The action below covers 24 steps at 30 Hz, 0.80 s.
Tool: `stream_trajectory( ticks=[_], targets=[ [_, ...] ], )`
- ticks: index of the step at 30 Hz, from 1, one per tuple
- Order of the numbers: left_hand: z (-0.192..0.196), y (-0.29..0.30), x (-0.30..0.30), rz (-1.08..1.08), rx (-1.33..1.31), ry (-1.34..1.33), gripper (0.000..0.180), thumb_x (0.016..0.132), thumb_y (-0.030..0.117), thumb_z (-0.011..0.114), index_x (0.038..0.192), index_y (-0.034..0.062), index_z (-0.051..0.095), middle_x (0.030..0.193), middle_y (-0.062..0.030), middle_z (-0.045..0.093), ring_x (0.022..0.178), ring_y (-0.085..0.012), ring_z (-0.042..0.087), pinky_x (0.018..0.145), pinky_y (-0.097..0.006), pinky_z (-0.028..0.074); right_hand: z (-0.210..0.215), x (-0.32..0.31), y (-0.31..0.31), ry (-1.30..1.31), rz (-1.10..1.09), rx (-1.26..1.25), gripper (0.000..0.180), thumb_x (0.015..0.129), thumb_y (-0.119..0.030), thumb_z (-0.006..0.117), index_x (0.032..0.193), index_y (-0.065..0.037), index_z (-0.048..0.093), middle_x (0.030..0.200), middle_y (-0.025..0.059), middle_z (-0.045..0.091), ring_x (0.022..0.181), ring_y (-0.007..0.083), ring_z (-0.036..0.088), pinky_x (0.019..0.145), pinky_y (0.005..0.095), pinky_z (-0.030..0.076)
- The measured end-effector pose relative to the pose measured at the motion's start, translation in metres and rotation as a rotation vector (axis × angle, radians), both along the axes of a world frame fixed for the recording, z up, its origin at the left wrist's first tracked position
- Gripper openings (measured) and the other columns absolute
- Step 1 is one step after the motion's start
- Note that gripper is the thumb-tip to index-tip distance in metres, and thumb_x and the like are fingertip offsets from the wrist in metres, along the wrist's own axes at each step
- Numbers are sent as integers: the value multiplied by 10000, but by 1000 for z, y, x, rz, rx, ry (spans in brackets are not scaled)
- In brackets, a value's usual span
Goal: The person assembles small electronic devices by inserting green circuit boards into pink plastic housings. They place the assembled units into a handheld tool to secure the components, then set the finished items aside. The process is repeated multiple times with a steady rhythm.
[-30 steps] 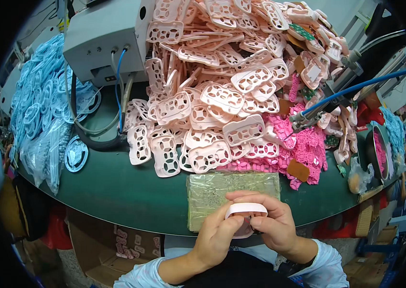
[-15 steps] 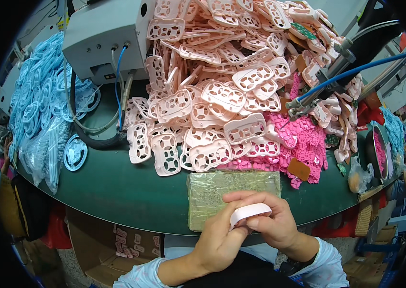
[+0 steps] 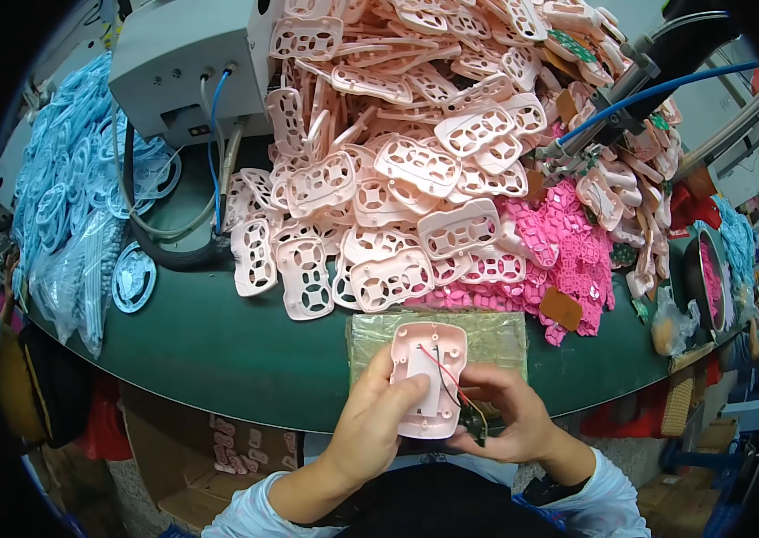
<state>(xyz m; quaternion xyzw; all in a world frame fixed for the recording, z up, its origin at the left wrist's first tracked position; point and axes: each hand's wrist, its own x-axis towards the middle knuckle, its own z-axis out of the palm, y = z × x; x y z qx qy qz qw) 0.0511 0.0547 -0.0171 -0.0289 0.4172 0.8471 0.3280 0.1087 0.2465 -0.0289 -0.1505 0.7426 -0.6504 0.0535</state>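
A pale pink plastic shell (image 3: pixel 406 429), its hollow inside facing up, is held by my left hand (image 3: pixel 366 421), thumb pressed on a white rectangular piece (image 3: pixel 427 368) inside it. From the shell, thin red and dark wires (image 3: pixel 448 372) run to the right. At their end my right hand (image 3: pixel 514 417) pinches a small dark green part (image 3: pixel 476 429), mostly covered by fingers. Both hands are just over the near edge of a flat block wrapped in yellowish tape (image 3: pixel 370 336).
Behind lies a large heap of pink perforated covers (image 3: pixel 415 170), with bright pink keypads (image 3: pixel 568 233) on its right. Blue plastic parts (image 3: pixel 65 170) and a grey machine box (image 3: pixel 187 81) stand left. A metal clamp arm (image 3: pixel 577 148) reaches in from the right, over the green table (image 3: pixel 245 350).
The shell was edge-on between both hands. Now it is turned inside up in my left hand, and my right hand has moved off to its right with the wired part.
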Motion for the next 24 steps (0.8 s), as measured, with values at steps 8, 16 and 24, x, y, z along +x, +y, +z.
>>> stream_trajectory(
  ticks=[8,16,24],
  targets=[
    [-1,-17,-12,-130,-774,740,333,847,105,665,1161,25,589,857,-81,608,799,-201,597,688,-323,481,33,-7,41,98,-296,274,209,841,21,605,1048,36,632,806,97,610,765,136,599,639,245,485],
    [-4,-9,-18,75,-954,1172,390,751,59,720,1131,27,637,1008,-122,570,857,-243,555,740,-327,461,46,-57,40,273,-49,460,348,857,25,617,1197,-44,599,883,54,636,767,99,583,699,238,468],
    [1,-11,-19,75,-399,398,298,849,10,664,1139,-22,601,889,-35,617,736,-53,554,609,-194,451,33,-56,7,-125,-329,16,401,772,-113,767,1143,-49,629,863,51,620,774,92,589,610,226,461]
  ],
)
